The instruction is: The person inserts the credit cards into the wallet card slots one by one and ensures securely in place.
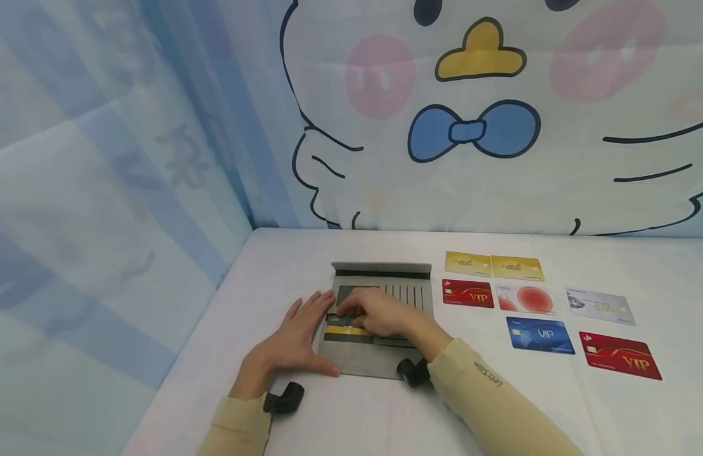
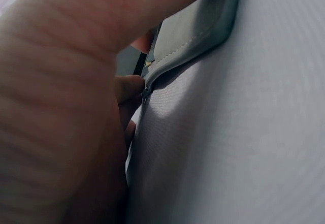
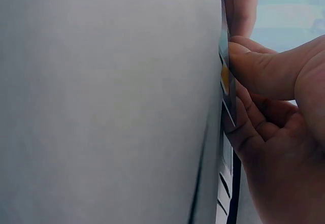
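Note:
A grey card holder (image 1: 351, 361) with rows of slots lies open on the table. My left hand (image 1: 294, 339) rests along its left side, fingers straight, thumb by the lower left corner. In the left wrist view its stitched corner (image 2: 188, 41) shows beside that hand. Over the left column of slots, my right hand (image 1: 382, 311) pinches a dark card (image 1: 335, 320). The right wrist view shows the card (image 3: 229, 94) between thumb and fingers. A gold band (image 1: 342, 330) crosses the left column just below the fingertips. The right hand hides part of the slots.
Loose cards lie right of the holder: two gold cards (image 1: 468, 263), a red VIP card (image 1: 468, 293), a white card with a red circle (image 1: 525, 299), a silver card (image 1: 600, 306), a blue VIP card (image 1: 539, 335) and another red VIP card (image 1: 619, 355). A printed curtain (image 1: 477, 190) stands behind.

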`<action>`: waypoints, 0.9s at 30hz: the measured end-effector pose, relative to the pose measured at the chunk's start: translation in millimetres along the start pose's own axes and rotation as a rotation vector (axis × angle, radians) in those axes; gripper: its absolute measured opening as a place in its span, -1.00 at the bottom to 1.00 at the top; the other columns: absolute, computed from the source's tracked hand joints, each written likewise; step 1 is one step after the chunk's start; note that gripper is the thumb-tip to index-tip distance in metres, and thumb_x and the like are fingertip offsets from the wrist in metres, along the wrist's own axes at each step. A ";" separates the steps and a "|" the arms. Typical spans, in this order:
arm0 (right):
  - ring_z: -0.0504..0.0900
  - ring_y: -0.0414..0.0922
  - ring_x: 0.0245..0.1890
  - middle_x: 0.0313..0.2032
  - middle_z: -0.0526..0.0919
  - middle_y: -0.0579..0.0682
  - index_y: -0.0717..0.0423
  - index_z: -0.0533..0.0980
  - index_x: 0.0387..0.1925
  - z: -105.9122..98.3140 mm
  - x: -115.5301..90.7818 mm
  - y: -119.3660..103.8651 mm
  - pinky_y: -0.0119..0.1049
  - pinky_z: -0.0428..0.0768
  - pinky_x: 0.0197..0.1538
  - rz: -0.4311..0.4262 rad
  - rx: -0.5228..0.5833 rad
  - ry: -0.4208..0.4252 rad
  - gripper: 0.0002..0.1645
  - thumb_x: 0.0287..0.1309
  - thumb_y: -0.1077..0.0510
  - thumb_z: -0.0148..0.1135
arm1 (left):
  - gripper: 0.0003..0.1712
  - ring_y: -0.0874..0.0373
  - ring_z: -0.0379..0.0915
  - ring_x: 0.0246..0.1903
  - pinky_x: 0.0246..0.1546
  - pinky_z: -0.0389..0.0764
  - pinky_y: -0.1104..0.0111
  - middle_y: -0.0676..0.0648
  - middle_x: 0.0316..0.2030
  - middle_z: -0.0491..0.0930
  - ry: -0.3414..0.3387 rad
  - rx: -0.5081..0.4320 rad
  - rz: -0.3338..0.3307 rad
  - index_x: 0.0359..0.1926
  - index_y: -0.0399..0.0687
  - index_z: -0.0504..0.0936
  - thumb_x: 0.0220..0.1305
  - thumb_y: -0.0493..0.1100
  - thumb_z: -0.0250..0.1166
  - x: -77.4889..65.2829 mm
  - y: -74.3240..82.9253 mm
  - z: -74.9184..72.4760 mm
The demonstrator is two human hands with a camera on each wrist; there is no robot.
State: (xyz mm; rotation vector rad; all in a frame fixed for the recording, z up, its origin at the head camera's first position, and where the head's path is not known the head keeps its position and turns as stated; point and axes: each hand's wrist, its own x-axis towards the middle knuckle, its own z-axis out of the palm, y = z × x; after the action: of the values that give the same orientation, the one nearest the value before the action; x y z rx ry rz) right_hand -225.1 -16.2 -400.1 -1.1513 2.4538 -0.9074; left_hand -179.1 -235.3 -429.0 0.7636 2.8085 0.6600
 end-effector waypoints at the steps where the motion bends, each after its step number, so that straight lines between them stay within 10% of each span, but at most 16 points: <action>1: 0.51 -0.18 -0.19 -0.16 0.56 -0.08 0.12 0.58 -0.03 0.2 -0.1 -0.5 -0.28 0.52 -0.06 0.002 -0.002 -0.003 -0.65 0.13 0.37 0.17 | 0.43 0.12 -0.35 0.40 0.33 -0.33 0.08 0.01 0.43 -0.09 0.002 0.002 0.001 0.45 -0.05 -0.04 -0.36 0.53 0.36 0.2 -0.3 0.3; 27: 0.53 -0.18 -0.23 -0.19 0.57 -0.07 0.14 0.58 -0.06 6.1 -0.6 -2.0 -0.36 0.54 -0.13 0.001 0.000 -0.002 -0.61 0.11 0.47 0.08 | 0.42 0.11 -0.36 0.41 0.33 -0.36 0.08 0.01 0.43 -0.09 -0.001 0.003 -0.001 0.45 -0.02 -0.04 -0.36 0.54 0.34 0.9 -1.3 1.8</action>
State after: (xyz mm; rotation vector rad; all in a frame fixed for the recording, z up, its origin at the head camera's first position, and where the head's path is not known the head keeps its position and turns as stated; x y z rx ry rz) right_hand -220.6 -19.2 -403.5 -1.1498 2.4526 -0.9051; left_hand -180.0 -235.2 -431.3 0.7632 2.8090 0.6554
